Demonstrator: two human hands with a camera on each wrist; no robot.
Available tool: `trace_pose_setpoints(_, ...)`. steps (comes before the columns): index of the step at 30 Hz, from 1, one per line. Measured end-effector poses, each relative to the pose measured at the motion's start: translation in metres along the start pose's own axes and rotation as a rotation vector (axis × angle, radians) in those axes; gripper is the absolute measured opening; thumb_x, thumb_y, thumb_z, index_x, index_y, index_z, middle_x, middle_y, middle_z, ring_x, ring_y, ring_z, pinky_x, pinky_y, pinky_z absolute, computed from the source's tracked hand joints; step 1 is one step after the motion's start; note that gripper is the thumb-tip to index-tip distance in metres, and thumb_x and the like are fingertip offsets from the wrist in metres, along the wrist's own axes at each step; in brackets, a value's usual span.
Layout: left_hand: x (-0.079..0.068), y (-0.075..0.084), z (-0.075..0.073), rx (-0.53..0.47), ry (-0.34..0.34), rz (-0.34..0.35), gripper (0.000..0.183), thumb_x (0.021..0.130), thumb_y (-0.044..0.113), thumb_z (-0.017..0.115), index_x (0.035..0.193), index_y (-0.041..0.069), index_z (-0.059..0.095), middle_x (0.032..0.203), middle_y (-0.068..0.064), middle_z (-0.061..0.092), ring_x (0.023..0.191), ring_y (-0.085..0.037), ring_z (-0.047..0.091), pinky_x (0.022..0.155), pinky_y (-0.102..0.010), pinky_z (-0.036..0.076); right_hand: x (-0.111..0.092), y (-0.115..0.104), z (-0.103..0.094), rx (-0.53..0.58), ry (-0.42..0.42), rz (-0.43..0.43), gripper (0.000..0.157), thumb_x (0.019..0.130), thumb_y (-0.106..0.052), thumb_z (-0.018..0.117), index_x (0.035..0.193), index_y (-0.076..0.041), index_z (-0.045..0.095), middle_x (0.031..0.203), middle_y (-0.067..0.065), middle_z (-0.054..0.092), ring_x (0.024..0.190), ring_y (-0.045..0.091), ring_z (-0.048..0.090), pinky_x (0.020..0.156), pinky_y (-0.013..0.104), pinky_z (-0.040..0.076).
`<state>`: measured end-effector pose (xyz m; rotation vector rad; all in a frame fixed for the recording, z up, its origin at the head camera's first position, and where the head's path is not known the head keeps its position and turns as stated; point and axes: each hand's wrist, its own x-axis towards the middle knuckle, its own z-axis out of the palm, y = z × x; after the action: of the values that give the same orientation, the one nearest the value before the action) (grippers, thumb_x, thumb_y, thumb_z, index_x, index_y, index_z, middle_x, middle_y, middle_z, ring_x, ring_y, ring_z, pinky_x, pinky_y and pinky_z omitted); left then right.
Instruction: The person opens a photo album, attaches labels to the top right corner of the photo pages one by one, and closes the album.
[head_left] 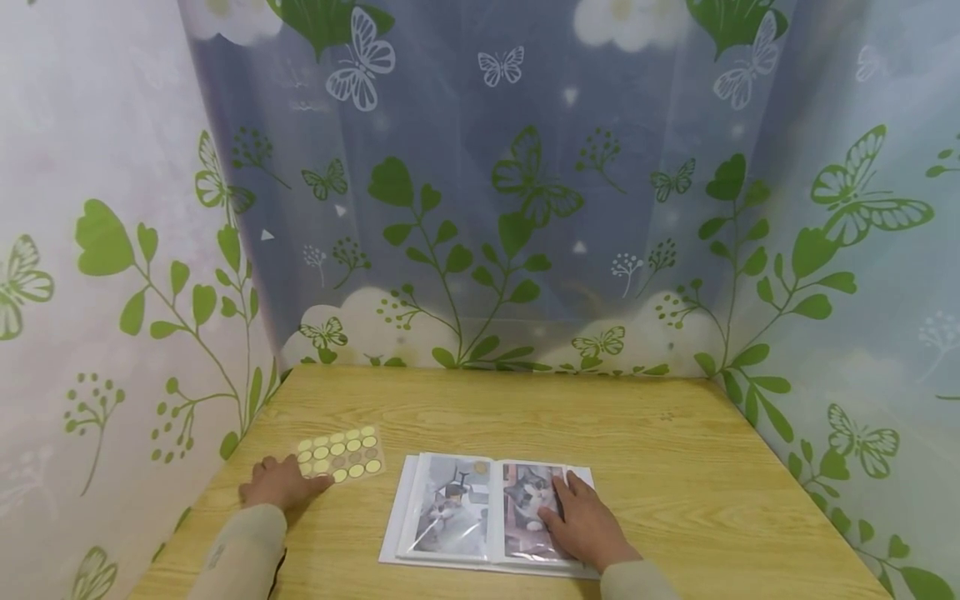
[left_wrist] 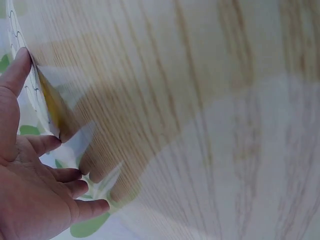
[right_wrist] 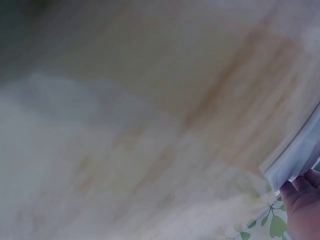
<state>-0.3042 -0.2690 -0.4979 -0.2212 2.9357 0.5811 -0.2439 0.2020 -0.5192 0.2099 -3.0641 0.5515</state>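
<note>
A sheet of round yellow stickers (head_left: 360,454) is at the left of the wooden table, with a few spots in it looking browner than the rest. My left hand (head_left: 277,485) pinches its near left corner between thumb and index finger; the left wrist view shows the sheet's edge (left_wrist: 42,100) slightly off the table and the other fingers spread. In front of me lies an open photo album (head_left: 496,517) with cat pictures behind clear sleeves. A small round sticker (head_left: 480,468) shows at the left photo's top right. My right hand (head_left: 588,521) rests on the right page, fingers extended.
The wood-grain table (head_left: 465,408) reaches back to a curtain (head_left: 465,275) printed with green leaves and butterflies. Similar printed curtains close in the left and right sides.
</note>
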Motion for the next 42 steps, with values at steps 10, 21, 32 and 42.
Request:
trace_pose_setpoints(10,0.01,-0.006,0.006,-0.034,0.041,0.057,0.093,0.086,0.059,0.065,0.14,-0.013,0.041,0.137,-0.044,0.033,0.129,-0.061,0.025,0.099,-0.076,0.027,0.002,0.001,0.0,0.0,-0.006,-0.002,0.066,0.098,-0.042,0.056,0.144,0.004,0.046,0.15,0.03,0.037,0.137,0.047,0.036,0.111,0.057,0.033)
trace_pose_setpoints(21,0.005,0.0,0.009,0.025,0.075,0.043,0.092,0.085,0.067,0.059,0.124,-0.016,0.052,0.122,-0.043,0.045,0.12,-0.06,0.037,0.092,-0.074,0.035,0.001,0.002,0.003,0.015,0.008,-0.022,0.066,0.098,-0.042,0.057,0.143,0.005,0.047,0.149,0.031,0.037,0.136,0.048,0.037,0.11,0.057,0.033)
trace_pose_setpoints(32,0.001,0.003,0.007,-0.008,0.098,0.033,0.081,0.086,0.055,0.067,0.124,-0.015,0.052,0.122,-0.043,0.044,0.121,-0.061,0.036,0.093,-0.075,0.034,0.003,0.002,0.003,0.01,-0.001,0.001,0.065,0.098,-0.042,0.057,0.143,0.004,0.047,0.149,0.031,0.037,0.136,0.048,0.036,0.11,0.058,0.033)
trace_pose_setpoints(42,0.004,0.005,0.009,-0.1,0.145,0.086,0.069,0.087,0.038,0.072,0.126,-0.014,0.051,0.118,-0.037,0.053,0.111,-0.054,0.048,0.09,-0.068,0.04,0.004,-0.001,0.001,0.0,-0.031,0.023,0.068,0.097,-0.044,0.056,0.144,0.004,0.046,0.15,0.031,0.036,0.137,0.047,0.035,0.111,0.058,0.032)
